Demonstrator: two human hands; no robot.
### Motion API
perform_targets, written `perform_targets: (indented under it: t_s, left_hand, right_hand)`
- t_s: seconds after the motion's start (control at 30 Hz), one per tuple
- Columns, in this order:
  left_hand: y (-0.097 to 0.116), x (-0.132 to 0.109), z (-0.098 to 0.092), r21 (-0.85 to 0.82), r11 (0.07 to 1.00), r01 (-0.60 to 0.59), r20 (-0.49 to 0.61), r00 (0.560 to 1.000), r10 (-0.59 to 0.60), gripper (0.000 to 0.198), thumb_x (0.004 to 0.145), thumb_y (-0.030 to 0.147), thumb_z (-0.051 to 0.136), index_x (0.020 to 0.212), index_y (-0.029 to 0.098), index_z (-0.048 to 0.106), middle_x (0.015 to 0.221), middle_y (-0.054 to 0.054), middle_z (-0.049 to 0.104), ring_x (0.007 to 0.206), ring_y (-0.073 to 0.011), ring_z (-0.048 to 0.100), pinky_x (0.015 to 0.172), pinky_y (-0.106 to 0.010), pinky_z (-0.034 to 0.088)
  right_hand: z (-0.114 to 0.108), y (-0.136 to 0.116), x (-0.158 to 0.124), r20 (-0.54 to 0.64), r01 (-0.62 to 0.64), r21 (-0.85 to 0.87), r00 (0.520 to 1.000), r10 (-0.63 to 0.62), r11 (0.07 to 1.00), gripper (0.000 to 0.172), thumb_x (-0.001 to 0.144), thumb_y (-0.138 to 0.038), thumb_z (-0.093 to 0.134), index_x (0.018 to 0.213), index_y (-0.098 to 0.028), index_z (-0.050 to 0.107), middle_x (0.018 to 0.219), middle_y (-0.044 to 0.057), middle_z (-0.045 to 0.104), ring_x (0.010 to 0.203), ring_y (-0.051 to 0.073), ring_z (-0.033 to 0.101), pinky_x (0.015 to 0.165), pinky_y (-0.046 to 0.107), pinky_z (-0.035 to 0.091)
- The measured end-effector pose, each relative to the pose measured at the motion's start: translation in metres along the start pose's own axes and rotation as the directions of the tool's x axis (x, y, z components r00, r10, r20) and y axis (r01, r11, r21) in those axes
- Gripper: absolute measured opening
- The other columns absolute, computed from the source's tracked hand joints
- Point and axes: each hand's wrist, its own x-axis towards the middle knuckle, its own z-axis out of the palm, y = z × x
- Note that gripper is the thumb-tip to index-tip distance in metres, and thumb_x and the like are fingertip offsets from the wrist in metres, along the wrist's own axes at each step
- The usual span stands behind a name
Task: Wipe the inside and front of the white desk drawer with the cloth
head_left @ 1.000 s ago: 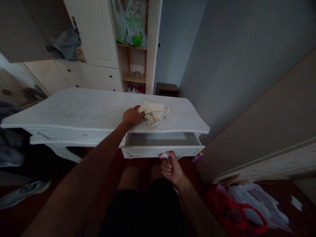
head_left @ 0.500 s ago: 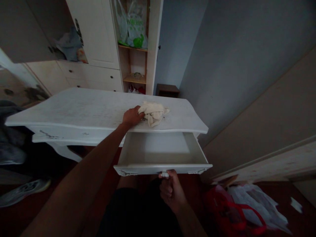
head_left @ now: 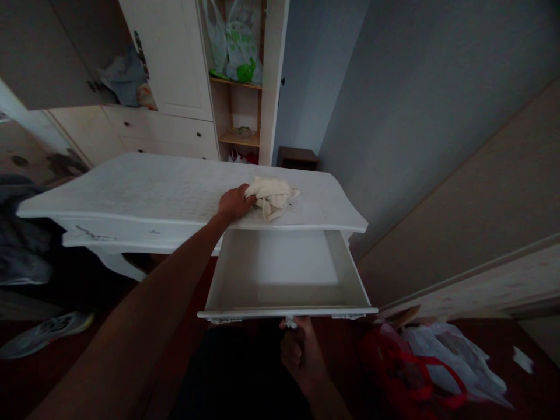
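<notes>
On top of the white desk (head_left: 149, 186), my left hand (head_left: 235, 204) grips the near-left edge of a crumpled cream cloth (head_left: 272, 195). Dark specks and smudges mark the desktop around the cloth. Below it, a white drawer (head_left: 280, 256) is pulled out toward me, and its inside looks bare. My right hand (head_left: 301, 350) pinches the small pale knob (head_left: 290, 322) at the middle of the drawer front. Carved trim shows at both ends of that front.
Behind the desk stands a white wardrobe (head_left: 179, 58) with plastic bags (head_left: 242, 52) on a shelf. A grey wall (head_left: 415, 87) rises at the right. Red bag (head_left: 394, 361) and white plastic bag (head_left: 455, 356) lie on the floor. A shoe (head_left: 48, 335) is at lower left.
The drawer has come farther out toward me, with my right hand still on its knob. My left hand and the cloth stay in about the same place.
</notes>
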Motion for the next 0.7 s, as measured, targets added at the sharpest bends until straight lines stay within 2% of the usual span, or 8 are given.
perform_targets:
  t_s: [0.37, 0.7]
  left_hand:
    - [-0.001, -0.001, 0.002, 0.011, 0.999, -0.033, -0.018, 0.999, 0.033, 0.047, 0.089, 0.046, 0.04, 0.125, 0.02, 0.056, 0.111, -0.014, 0.069, 0.103, -0.0306, 0.064, 0.085, -0.037, 0.046]
    - [0.0, -0.002, 0.0, 0.014, 0.999, -0.041, -0.01, 0.999, 0.041, 0.049, 0.089, 0.047, 0.04, 0.128, 0.02, 0.055, 0.113, -0.015, 0.069, 0.105, -0.0307, 0.063, 0.086, -0.037, 0.046]
  right_hand:
    - [-0.015, 0.022, 0.002, -0.041, 0.076, 0.013, 0.996, -0.075, 0.997, 0.038, 0.065, -0.054, 0.074, 0.065, -0.018, 0.062, 0.032, -0.012, 0.029, 0.032, 0.003, 0.02, 0.037, 0.019, 0.01]
    - [-0.021, 0.03, 0.009, -0.051, 0.069, 0.006, 0.996, -0.068, 0.998, 0.042, 0.069, -0.057, 0.071, 0.064, -0.018, 0.058, 0.033, -0.012, 0.029, 0.032, 0.003, 0.021, 0.037, 0.019, 0.009]
